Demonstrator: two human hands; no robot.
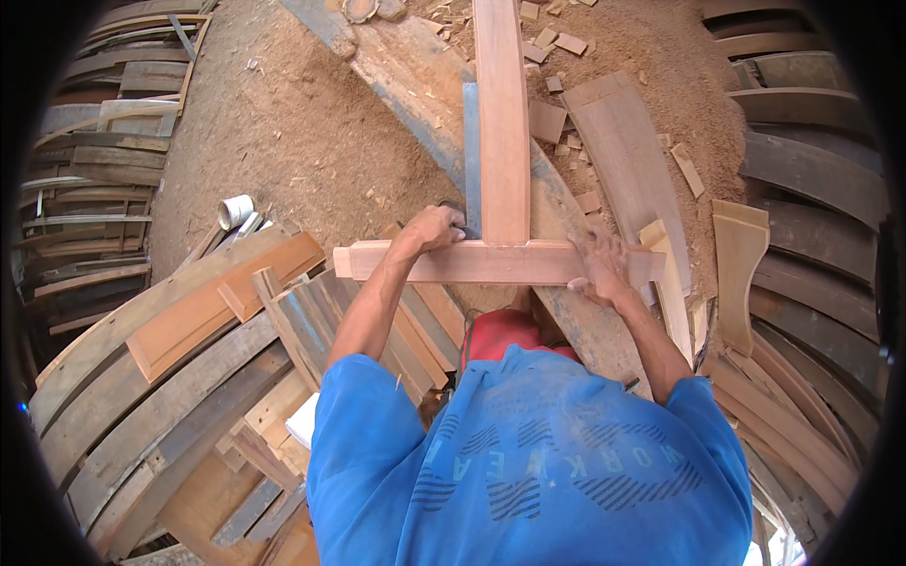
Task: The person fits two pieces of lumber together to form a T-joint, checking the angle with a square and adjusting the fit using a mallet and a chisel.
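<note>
A reddish wooden crosspiece [510,267] lies across in front of me, and a long wooden board [502,123] meets its far edge at a right angle, forming a T. Along the left side of that board stands a flat blue-grey straight blade [472,156], apparently part of a square. My left hand [434,229] is closed at the blade's near end, by the crosspiece; a dark piece shows at its fingers, the rest hidden. Toward the crosspiece's right end, my right hand [601,261] grips it, fingers over the top and thumb on the near side.
A worn plank [415,85] runs diagonally beneath the work. Offcuts [547,123] and sawdust cover the ground. A wide board [628,141] lies at right, beside a curved-edge piece [741,264]. Stacked timber [189,377] fills the left; a white container [236,211] lies near it.
</note>
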